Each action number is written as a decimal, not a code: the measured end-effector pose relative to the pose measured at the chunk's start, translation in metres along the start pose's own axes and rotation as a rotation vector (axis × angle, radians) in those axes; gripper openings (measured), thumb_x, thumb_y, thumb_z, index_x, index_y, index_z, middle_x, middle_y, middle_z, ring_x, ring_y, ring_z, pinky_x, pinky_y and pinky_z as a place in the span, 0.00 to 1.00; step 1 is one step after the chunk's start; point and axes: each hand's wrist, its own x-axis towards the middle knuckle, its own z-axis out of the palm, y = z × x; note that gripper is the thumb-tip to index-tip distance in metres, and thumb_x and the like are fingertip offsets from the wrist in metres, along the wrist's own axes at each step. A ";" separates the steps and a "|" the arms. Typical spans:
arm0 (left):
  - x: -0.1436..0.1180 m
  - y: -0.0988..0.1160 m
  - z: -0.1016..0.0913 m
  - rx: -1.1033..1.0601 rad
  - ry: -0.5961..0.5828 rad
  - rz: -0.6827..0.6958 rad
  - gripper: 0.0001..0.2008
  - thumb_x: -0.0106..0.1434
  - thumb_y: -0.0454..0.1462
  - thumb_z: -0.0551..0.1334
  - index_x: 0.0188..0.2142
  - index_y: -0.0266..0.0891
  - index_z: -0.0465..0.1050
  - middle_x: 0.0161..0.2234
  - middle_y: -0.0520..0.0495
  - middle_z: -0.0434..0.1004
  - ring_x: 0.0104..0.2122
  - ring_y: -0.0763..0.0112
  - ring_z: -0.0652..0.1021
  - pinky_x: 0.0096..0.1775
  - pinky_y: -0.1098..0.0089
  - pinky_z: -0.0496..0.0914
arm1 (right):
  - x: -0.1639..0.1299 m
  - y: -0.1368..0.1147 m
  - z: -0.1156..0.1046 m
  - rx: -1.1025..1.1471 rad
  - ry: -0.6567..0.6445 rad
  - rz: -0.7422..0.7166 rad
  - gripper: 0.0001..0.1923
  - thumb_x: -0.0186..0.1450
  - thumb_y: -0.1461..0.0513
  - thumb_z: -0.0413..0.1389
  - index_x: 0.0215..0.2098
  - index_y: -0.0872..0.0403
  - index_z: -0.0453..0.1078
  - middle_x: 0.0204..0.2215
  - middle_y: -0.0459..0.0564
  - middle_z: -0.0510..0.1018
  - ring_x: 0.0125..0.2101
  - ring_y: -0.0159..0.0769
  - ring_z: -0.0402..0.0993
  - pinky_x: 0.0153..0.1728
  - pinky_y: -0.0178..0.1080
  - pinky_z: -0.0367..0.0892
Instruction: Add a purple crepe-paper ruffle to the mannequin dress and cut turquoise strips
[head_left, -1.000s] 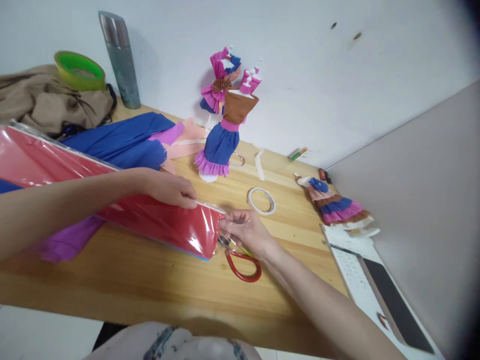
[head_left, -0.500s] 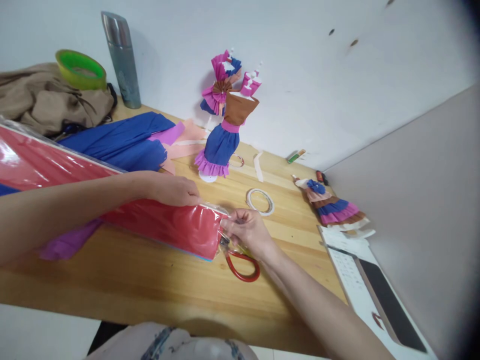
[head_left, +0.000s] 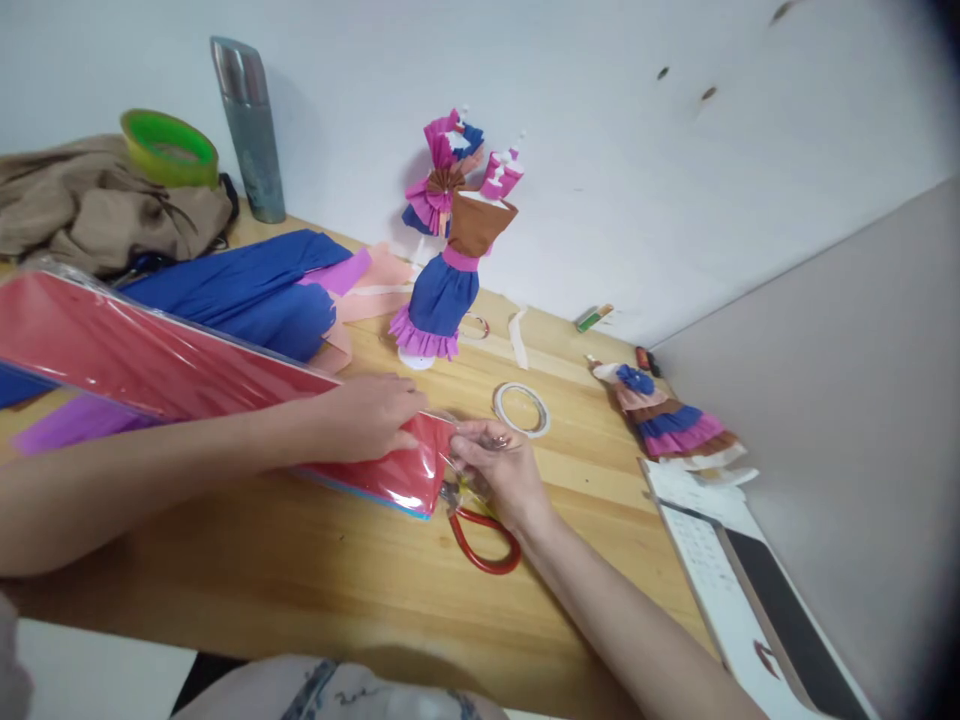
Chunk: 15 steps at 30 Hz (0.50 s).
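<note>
A long clear plastic packet (head_left: 187, 370) of folded red sheets, with a blue layer along its lower edge, lies slanting across the table. My left hand (head_left: 375, 415) grips it near the right end, thumb on the red face and fingers over the far edge. At that end my right hand (head_left: 495, 465) pinches the loose clear plastic between thumb and fingers. Scissors with red handles (head_left: 487, 545) lie just below my right hand, their blades partly hidden by the plastic and hand. Blue crepe-like paper (head_left: 247, 285) lies behind the packet, with purple paper (head_left: 82, 425) under it.
Behind stand paper-dressed mini mannequins (head_left: 446, 290). A white tape roll (head_left: 523, 410) lies beyond my right hand. A layered paper dress (head_left: 675, 415) and a white tray-like item (head_left: 697, 540) are at right. A flask (head_left: 255, 150), brown cloth (head_left: 82, 205) and green-cored tape roll (head_left: 169, 150) sit back left.
My left hand has slid right and nearer along the packet. The packet's left part has shifted slightly. My right hand stays at its end, still pinching the plastic.
</note>
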 end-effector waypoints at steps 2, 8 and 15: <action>-0.003 0.008 0.006 0.027 -0.047 -0.021 0.15 0.62 0.40 0.64 0.44 0.32 0.73 0.44 0.37 0.76 0.45 0.53 0.76 0.48 0.59 0.68 | 0.000 0.002 -0.001 0.022 -0.010 -0.006 0.19 0.41 0.56 0.74 0.28 0.55 0.79 0.17 0.44 0.78 0.16 0.27 0.67 0.19 0.31 0.61; -0.005 0.014 0.011 0.041 -0.085 -0.062 0.19 0.59 0.41 0.69 0.45 0.31 0.71 0.46 0.37 0.75 0.46 0.51 0.75 0.49 0.56 0.68 | 0.002 0.003 -0.002 0.016 -0.030 -0.055 0.15 0.42 0.58 0.73 0.25 0.54 0.79 0.17 0.44 0.78 0.18 0.27 0.68 0.22 0.32 0.64; -0.006 0.013 0.014 0.028 -0.049 -0.024 0.21 0.60 0.40 0.68 0.50 0.34 0.69 0.51 0.37 0.74 0.51 0.52 0.74 0.51 0.57 0.66 | 0.006 -0.004 -0.001 -0.185 -0.169 0.080 0.15 0.46 0.56 0.70 0.21 0.57 0.73 0.12 0.43 0.71 0.13 0.25 0.61 0.16 0.31 0.55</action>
